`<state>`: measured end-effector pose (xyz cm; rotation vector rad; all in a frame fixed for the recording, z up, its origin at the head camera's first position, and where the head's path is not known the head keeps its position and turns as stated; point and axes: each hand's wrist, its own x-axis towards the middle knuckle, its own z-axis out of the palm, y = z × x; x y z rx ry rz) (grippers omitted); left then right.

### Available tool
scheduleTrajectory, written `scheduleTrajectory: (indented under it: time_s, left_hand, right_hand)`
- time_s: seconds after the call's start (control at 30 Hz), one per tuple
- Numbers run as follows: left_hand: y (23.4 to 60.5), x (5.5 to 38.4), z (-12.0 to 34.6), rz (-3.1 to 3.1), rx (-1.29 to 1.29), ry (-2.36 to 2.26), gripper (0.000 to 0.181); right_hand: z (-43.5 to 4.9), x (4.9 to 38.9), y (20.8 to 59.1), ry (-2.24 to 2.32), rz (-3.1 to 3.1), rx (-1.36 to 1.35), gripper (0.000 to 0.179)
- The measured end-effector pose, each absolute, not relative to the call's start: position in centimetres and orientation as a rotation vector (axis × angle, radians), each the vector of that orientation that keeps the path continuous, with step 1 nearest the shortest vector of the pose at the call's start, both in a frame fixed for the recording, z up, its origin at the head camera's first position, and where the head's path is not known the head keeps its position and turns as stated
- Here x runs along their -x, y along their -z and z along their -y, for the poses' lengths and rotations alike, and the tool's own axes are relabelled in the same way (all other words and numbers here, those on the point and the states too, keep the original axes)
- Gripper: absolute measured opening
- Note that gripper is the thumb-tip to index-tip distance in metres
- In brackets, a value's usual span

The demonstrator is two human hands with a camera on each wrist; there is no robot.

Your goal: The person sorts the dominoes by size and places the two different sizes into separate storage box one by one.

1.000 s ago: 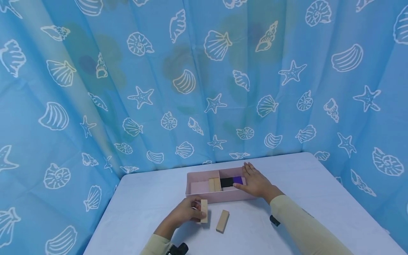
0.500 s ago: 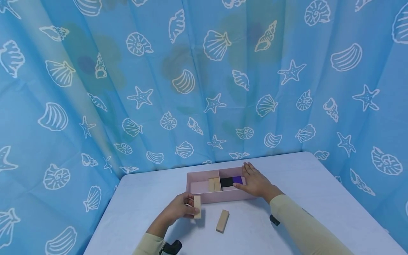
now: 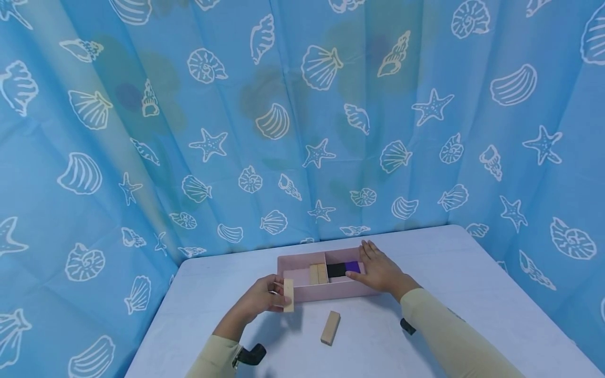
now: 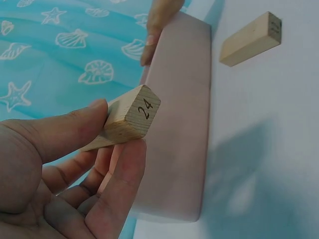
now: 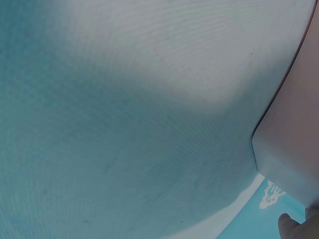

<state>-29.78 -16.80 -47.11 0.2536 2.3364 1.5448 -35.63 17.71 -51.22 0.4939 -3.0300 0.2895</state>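
My left hand [image 3: 260, 299] pinches a wooden block [image 3: 289, 295] between thumb and fingers, just in front of the pink box's left end. In the left wrist view the block's end face [image 4: 143, 110] bears the number 24. The pink two-compartment box [image 3: 312, 294] holds two wooden blocks [image 3: 318, 274] against the divider in its left compartment. A black piece [image 3: 336, 270] and a purple piece [image 3: 352, 267] lie in the right one. Across the box's right end rests my right hand [image 3: 382, 272], fingers extended; part of that end is hidden beneath it.
Another wooden block [image 3: 330, 328] lies on the white-covered table [image 3: 368, 341] in front of the box. Its end carries a number that is hard to read in the left wrist view. Behind the table hangs a blue curtain [image 3: 293, 157] with shell prints.
My left hand has carried the wooden block to the left and farther away, toward the box's front left corner. My right hand and the loose block have stayed in place.
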Motion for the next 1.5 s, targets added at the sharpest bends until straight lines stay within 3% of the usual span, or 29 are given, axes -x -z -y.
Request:
scheduleTrajectory:
  time_s: [0.63, 1.5]
  left_hand:
    - [46.0, 31.9, 16.2, -2.360, -0.203, -1.568, 0.054]
    - [46.0, 35.3, 13.7, -2.377, -0.122, -1.591, 0.049]
  right_hand:
    - [-17.7, 35.6, 51.2, -0.293, 3.031, -0.490, 0.115]
    - [-17.7, 35.6, 51.3, -0.306, 3.023, -0.487, 0.115]
